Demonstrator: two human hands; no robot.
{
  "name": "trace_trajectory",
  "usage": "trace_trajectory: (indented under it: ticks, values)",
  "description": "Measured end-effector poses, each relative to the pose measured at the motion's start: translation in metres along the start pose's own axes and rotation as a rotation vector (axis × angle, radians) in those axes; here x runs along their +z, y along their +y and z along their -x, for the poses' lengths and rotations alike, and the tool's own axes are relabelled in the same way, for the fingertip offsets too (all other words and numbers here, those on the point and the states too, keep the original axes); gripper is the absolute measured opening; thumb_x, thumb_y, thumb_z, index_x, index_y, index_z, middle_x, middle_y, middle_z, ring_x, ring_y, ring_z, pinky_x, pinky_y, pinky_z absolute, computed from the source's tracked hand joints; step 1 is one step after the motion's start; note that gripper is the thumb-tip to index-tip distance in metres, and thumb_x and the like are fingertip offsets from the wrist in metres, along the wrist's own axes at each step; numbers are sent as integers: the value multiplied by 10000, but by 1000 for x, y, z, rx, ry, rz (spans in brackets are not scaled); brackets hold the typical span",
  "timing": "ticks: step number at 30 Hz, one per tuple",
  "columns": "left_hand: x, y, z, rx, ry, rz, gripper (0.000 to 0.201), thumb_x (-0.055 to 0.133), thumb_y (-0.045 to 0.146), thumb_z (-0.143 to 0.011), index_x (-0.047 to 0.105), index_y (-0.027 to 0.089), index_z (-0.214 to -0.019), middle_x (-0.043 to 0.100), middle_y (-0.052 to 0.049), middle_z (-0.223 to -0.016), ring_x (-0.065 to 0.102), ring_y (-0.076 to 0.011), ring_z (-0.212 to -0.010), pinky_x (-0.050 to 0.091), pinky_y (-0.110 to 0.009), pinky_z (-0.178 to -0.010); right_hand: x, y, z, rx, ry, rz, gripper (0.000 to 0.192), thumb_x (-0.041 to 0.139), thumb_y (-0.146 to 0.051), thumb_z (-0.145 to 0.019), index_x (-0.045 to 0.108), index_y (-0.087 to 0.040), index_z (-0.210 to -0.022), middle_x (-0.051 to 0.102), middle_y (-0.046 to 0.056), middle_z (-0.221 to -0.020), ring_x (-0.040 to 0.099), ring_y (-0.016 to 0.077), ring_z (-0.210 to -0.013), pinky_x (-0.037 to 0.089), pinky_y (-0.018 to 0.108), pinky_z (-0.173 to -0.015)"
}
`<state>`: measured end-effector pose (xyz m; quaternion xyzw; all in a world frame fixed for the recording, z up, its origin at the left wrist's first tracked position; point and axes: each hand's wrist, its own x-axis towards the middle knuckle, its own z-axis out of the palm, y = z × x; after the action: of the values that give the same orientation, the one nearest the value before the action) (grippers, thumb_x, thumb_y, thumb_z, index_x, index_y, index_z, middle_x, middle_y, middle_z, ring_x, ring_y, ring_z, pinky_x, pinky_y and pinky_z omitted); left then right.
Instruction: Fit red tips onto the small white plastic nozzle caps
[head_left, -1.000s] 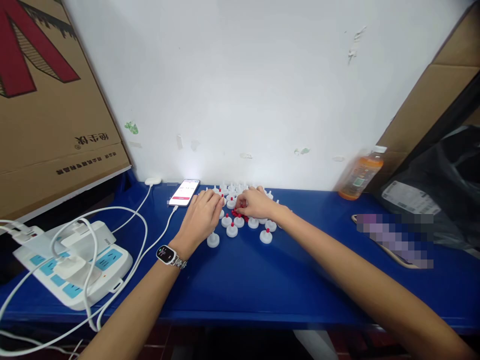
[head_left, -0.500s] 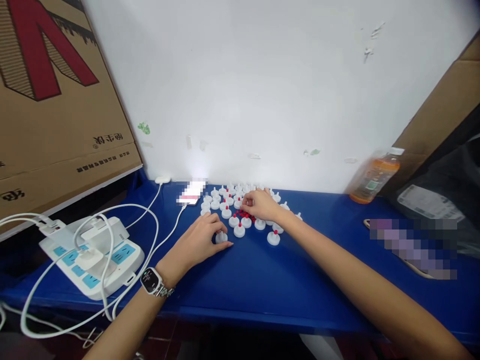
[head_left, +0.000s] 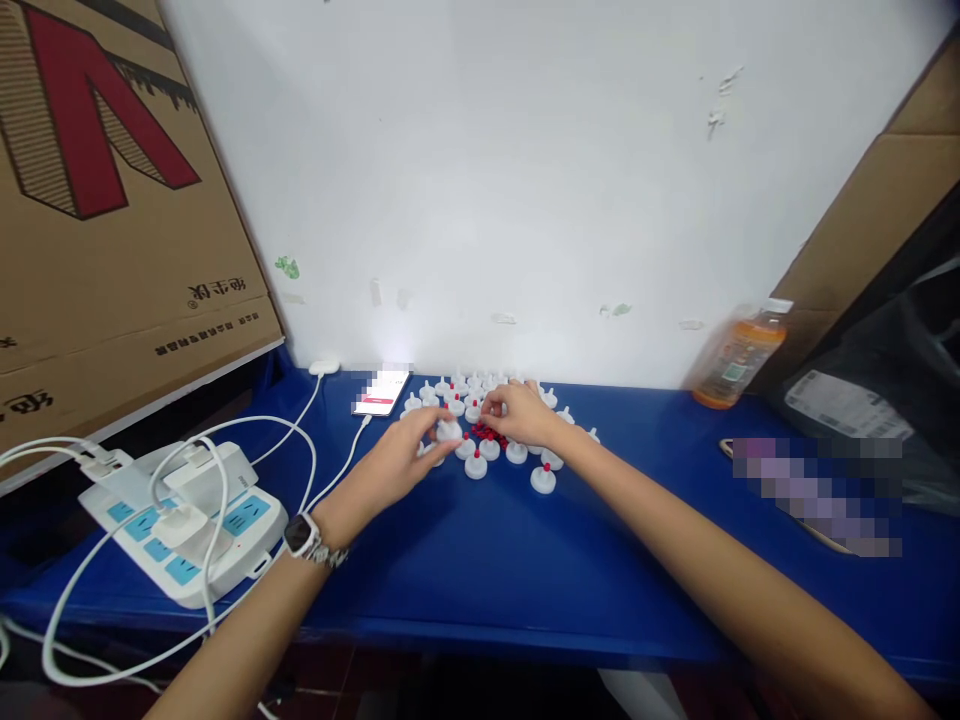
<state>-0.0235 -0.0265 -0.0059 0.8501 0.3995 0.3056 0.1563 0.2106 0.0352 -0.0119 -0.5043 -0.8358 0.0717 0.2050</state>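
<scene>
With my left hand (head_left: 390, 452), I am pinching a round white plastic piece (head_left: 450, 431) over the blue bench (head_left: 525, 570). My right hand (head_left: 523, 412) is reaching into the small red plastic pieces (head_left: 491, 434); I cannot tell whether its fingertips are gripping one. For good control, I should be holding the rim squarely, leaving the top unobstructed.

Bright wall (head_left: 480, 180), dim floor (head_left: 324, 668), perhaps blurred

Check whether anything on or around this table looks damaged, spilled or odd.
The wall behind looks worn, with chipped-looking marks at upper right and greenish patches lower down. The cardboard box at left has writing that appears upside down. White cables loop untidily over the power strip. The front white pieces stand upright; no spill shows.
</scene>
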Motion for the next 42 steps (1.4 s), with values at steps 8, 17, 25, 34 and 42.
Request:
trace_trajectory:
  ticks: [8, 17, 25, 34, 42]
  values:
    - [17, -1, -42, -3, 52, 14, 313, 264, 407, -1043, 485, 205, -952, 558, -26, -881, 548, -178, -804, 435, -327, -751, 3, -2, -14, -13, -119, 86, 113, 645, -262, -799, 743, -211, -773, 715, 27, -760, 588, 204, -833, 250, 350, -814]
    - [23, 1, -23, 86, 35, -192, 211, 362, 372, -1021, 441, 212, -908, 541, -40, -883, 536, -204, -795, 435, -346, -719, 1, -4, -10, 84, 91, -315, 138, 649, -295, -805, 690, -178, -745, 692, 28, -712, 579, 169, -705, 375, 342, -778]
    - [30, 9, -21, 126, -5, -201, 231, 354, 381, -1026, 484, 191, -1043, 551, -57, -923, 555, -211, -817, 453, -354, -730, -2, -26, 31, 164, 200, -1119, 392, 760, -532, -718, 591, -180, -754, 625, -22, -643, 527, 108, -584, 407, 255, -589]
    - [30, 10, -19, 158, -20, -209, 273, 335, 401, -1031, 475, 188, -1127, 552, -72, -954, 562, -223, -856, 459, -367, -767, 0, -32, 36, 190, 202, -1201, 377, 782, -504, -714, 603, -176, -760, 637, -17, -655, 538, 100, -577, 418, 248, -584]
    - [24, 17, -16, 155, -51, -170, 323, 324, 397, -1037, 483, 179, -1214, 592, -97, -1018, 589, -242, -933, 478, -392, -833, 1, -40, 36, 139, 159, -1187, 373, 770, -499, -740, 576, -181, -761, 634, -10, -667, 558, 108, -603, 436, 257, -605]
